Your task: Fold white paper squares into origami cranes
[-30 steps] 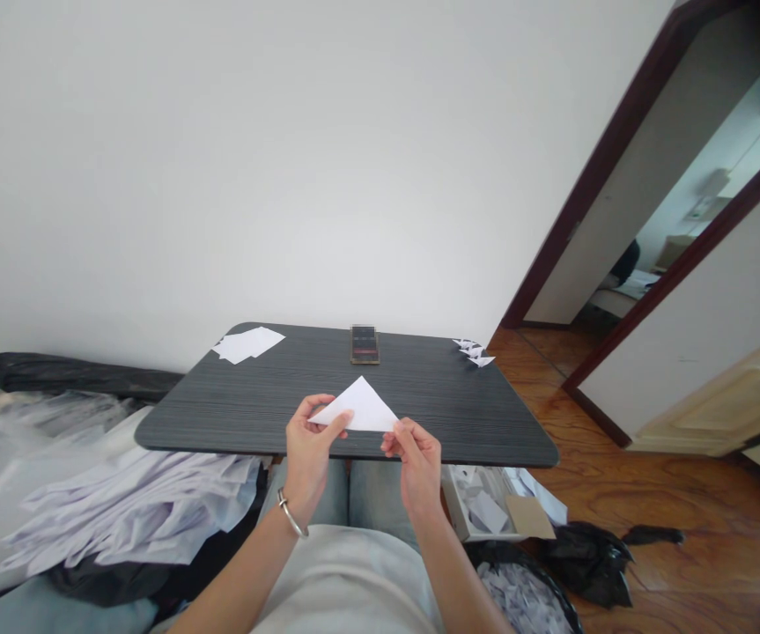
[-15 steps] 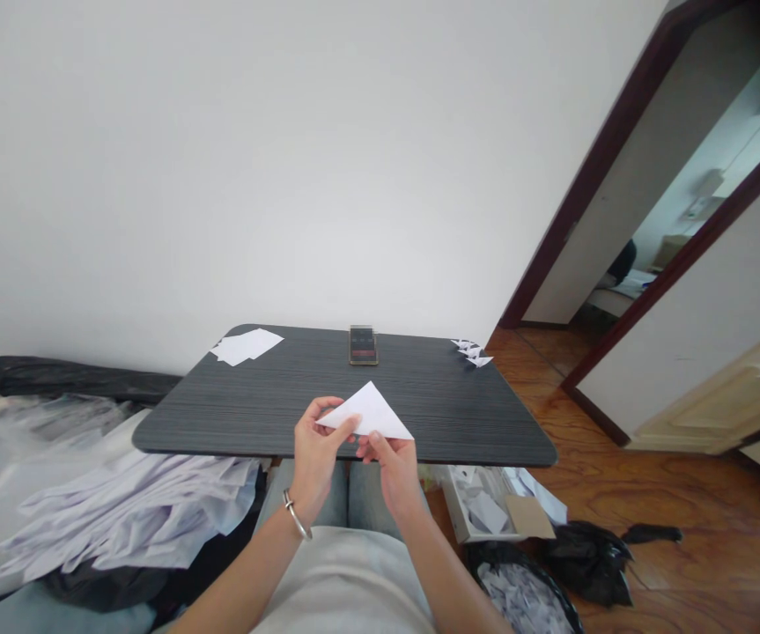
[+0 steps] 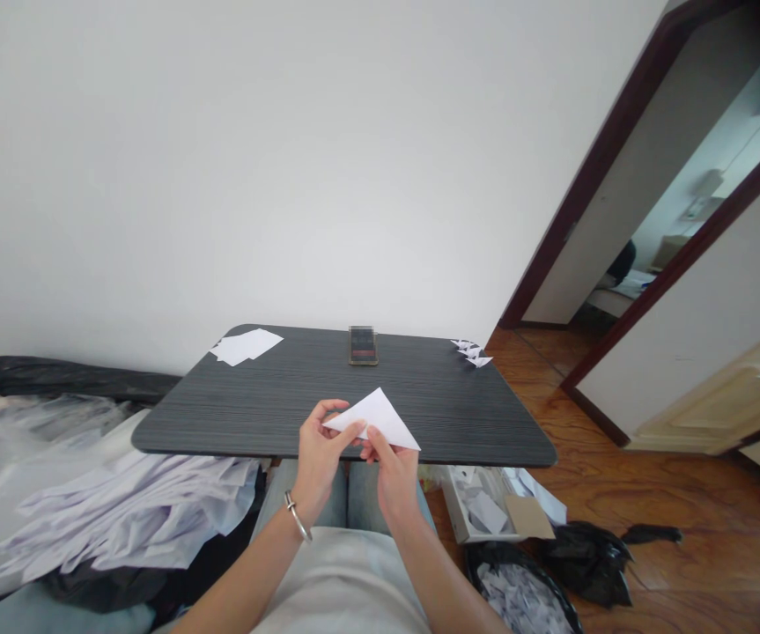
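Note:
A white sheet of paper folded into a triangle [image 3: 380, 416] is held above the front edge of the dark table [image 3: 234, 414], its peak pointing away from me. My left hand [image 3: 319, 445] pinches its left part, thumb on top and fingers beneath. On the long near edge, my right hand [image 3: 394, 471] grips it with the thumb close to the left thumb. Both sets of fingertips are partly hidden under the paper. Flat white sheets [image 3: 247, 344] lie at the table's far left corner. Several small folded paper pieces [image 3: 471, 352] sit at the far right.
A phone [image 3: 363, 345] stands at the table's back middle. Below right are a white box [image 3: 462, 511] with papers, a black bag of paper pieces [image 3: 518, 594] and another black bag [image 3: 587, 563]. A heap of white cloth or paper [image 3: 135, 511] lies at left.
Both hands and the folded paper have shifted slightly right and toward me. The paper has turned a little clockwise, and the thumbs are closer together.

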Action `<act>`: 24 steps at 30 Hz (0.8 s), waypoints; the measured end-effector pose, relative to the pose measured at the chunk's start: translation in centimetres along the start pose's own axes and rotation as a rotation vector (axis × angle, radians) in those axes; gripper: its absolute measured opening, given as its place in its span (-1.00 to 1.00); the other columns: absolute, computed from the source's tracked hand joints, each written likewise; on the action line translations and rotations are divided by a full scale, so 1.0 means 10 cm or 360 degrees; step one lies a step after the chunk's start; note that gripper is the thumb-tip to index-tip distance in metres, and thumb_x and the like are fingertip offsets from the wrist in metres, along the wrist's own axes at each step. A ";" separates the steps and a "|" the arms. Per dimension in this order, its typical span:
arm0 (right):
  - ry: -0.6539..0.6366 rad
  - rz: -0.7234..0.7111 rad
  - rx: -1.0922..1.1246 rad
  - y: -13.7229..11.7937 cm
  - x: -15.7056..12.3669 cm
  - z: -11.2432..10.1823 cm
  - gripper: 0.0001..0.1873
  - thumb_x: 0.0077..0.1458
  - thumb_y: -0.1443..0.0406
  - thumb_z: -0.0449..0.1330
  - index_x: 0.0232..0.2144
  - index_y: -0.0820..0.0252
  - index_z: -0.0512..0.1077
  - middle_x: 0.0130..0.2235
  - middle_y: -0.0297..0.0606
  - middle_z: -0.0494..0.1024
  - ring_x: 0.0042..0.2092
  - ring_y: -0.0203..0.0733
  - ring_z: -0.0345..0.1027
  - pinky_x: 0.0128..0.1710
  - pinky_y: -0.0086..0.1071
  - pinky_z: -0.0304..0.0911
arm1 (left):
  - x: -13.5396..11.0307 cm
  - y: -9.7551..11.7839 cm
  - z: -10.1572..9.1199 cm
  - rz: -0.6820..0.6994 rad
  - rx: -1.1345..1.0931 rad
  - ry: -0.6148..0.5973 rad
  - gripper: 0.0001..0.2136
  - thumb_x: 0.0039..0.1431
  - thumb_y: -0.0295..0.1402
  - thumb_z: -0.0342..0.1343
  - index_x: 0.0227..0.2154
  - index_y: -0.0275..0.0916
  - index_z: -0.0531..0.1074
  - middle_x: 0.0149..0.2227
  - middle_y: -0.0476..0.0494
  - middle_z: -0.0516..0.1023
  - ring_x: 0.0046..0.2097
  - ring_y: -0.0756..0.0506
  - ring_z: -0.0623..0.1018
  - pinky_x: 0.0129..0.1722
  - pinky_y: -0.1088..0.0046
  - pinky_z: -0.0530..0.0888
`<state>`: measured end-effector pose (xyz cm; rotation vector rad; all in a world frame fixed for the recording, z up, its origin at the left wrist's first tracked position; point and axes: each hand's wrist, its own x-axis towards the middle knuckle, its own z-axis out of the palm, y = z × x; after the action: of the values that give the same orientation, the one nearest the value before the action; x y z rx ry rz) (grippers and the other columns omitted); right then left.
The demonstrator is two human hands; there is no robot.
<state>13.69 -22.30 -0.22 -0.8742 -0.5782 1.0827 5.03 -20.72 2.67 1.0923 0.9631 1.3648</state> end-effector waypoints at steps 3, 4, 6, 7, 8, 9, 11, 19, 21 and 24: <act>-0.0014 -0.0011 0.0015 -0.01 -0.01 0.00 -0.86 -0.18 0.31 0.26 -0.62 0.30 0.42 -0.68 -0.38 0.42 -0.65 -0.41 0.21 -0.66 -0.53 0.06 | 0.00 0.00 -0.01 0.0025 0.0023 -0.0002 -0.65 -0.17 -0.37 0.24 -0.28 -0.27 0.28 -0.54 0.02 0.49 -0.57 0.07 0.45 -0.57 0.64 0.36; -0.0023 -0.0012 0.0020 -0.01 -0.01 0.00 -0.85 -0.18 0.31 0.26 -0.63 0.30 0.41 -0.68 -0.38 0.42 -0.65 -0.42 0.20 -0.66 -0.53 0.06 | 0.00 0.01 -0.01 0.0034 0.0028 0.0001 -0.65 -0.17 -0.37 0.24 -0.29 -0.27 0.28 -0.54 0.03 0.49 -0.57 0.07 0.45 -0.57 0.65 0.36; -0.0035 -0.0009 0.0031 -0.01 -0.01 -0.01 -0.85 -0.18 0.31 0.26 -0.63 0.31 0.41 -0.68 -0.38 0.42 -0.65 -0.41 0.20 -0.66 -0.53 0.06 | 0.01 0.01 -0.02 0.0045 0.0031 0.0007 -0.66 -0.17 -0.38 0.24 -0.30 -0.27 0.28 -0.56 0.04 0.48 -0.58 0.07 0.44 -0.57 0.65 0.36; -0.0038 -0.0004 0.0039 0.00 0.00 -0.01 -0.86 -0.18 0.31 0.26 -0.62 0.31 0.41 -0.68 -0.37 0.42 -0.65 -0.41 0.21 -0.67 -0.53 0.06 | 0.01 0.01 -0.02 0.0048 0.0031 0.0007 -0.67 -0.17 -0.38 0.24 -0.30 -0.27 0.28 -0.56 0.04 0.48 -0.59 0.07 0.44 -0.58 0.65 0.36; -0.0037 0.0001 0.0049 0.00 0.00 -0.01 -0.86 -0.18 0.31 0.26 -0.62 0.31 0.42 -0.68 -0.37 0.42 -0.65 -0.41 0.21 -0.67 -0.53 0.05 | 0.01 0.01 -0.03 0.0049 0.0028 0.0006 -0.67 -0.16 -0.38 0.24 -0.30 -0.26 0.28 -0.56 0.05 0.49 -0.59 0.07 0.44 -0.58 0.65 0.36; -0.0032 0.0010 0.0060 0.00 0.01 -0.02 -0.86 -0.19 0.31 0.27 -0.61 0.30 0.42 -0.67 -0.37 0.43 -0.65 -0.41 0.21 -0.67 -0.53 0.05 | 0.02 0.01 -0.03 0.0048 0.0026 0.0004 -0.67 -0.16 -0.38 0.24 -0.31 -0.26 0.28 -0.56 0.05 0.49 -0.59 0.07 0.44 -0.58 0.65 0.36; -0.0009 0.0026 0.0084 0.00 0.02 -0.02 -0.87 -0.20 0.31 0.27 -0.60 0.30 0.42 -0.68 -0.38 0.43 -0.66 -0.42 0.21 -0.68 -0.54 0.05 | 0.03 0.02 -0.04 0.0042 0.0014 0.0003 -0.68 -0.16 -0.37 0.23 -0.32 -0.26 0.27 -0.59 0.07 0.47 -0.59 0.07 0.44 -0.57 0.65 0.37; 0.0063 0.0023 0.0087 -0.07 0.04 -0.02 -0.84 -0.24 0.31 0.29 -0.58 0.31 0.41 -0.69 -0.37 0.43 -0.67 -0.40 0.21 -0.70 -0.53 0.07 | 0.04 0.06 -0.12 0.0091 -0.0029 0.0033 -0.71 -0.13 -0.38 0.22 -0.34 -0.27 0.26 -0.67 0.12 0.42 -0.59 0.06 0.45 -0.51 0.60 0.41; 0.0073 0.0025 0.0070 -0.08 0.04 -0.01 -0.83 -0.25 0.30 0.30 -0.58 0.31 0.41 -0.69 -0.37 0.43 -0.67 -0.39 0.21 -0.70 -0.52 0.07 | 0.04 0.07 -0.14 0.0100 -0.0019 0.0042 -0.72 -0.13 -0.38 0.22 -0.34 -0.27 0.26 -0.67 0.12 0.43 -0.59 0.05 0.45 -0.50 0.58 0.41; 0.0076 0.0031 0.0054 -0.08 0.04 -0.01 -0.83 -0.25 0.29 0.29 -0.58 0.31 0.42 -0.69 -0.37 0.43 -0.67 -0.39 0.21 -0.70 -0.52 0.07 | 0.05 0.08 -0.17 0.0093 0.0016 0.0078 -0.70 -0.17 -0.38 0.24 -0.36 -0.27 0.27 -0.69 0.12 0.42 -0.60 0.03 0.46 -0.51 0.55 0.41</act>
<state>14.33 -22.14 0.43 -0.8756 -0.5112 1.0837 3.17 -20.23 3.03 1.1066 0.9813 1.4417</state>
